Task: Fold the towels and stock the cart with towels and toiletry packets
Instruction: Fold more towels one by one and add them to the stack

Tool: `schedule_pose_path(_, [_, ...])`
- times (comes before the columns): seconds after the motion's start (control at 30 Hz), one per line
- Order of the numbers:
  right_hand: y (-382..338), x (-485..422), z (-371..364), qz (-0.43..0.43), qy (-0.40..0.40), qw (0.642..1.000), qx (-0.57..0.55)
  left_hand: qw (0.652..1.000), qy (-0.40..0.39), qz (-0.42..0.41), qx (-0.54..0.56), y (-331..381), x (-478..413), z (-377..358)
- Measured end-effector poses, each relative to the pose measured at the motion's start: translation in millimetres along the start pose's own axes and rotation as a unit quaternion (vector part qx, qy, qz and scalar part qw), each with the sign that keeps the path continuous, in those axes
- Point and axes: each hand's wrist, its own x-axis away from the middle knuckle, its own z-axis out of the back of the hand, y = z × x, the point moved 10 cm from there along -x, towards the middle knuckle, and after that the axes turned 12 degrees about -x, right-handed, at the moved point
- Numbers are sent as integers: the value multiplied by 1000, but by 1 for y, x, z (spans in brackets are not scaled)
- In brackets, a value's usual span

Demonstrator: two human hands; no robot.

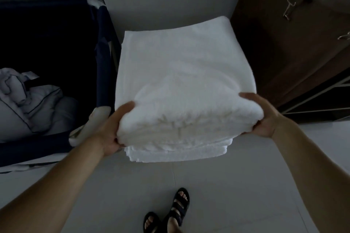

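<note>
Above the pale floor [217,185], between a dark bin [103,58] and a brown cabinet [284,53], folded towels [181,85] are held up: left hand [111,130] grips their near-left corner, right hand [263,117] the near-right.

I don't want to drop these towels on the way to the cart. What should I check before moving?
1. Left hand grips the towel stack's left end: ok.
2. Right hand grips its right end: ok.
3. Near edges flush: not ok, top towel overhangs the lower towels.
4. Stack apart from the navy linen bin: cannot tell.
5. Where it goes next: cannot tell, not in view.
</note>
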Motion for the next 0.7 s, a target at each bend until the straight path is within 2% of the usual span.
schedule_pose_path(0.17, [30,-11,21,6,46,999,3,999,-12,27,19,-36,-8,-10])
schedule_pose_path(0.43, [23,-1,17,-74,51,993,73,994,26,69,-75,-26,2,-1])
schedule_pose_path(0.53, [13,2,8,-91,37,991,88,987,13,98,-126,-14,3,-3])
schedule_pose_path(0.7, [16,6,19,-125,67,982,127,974,4,135,-183,-15,6,5])
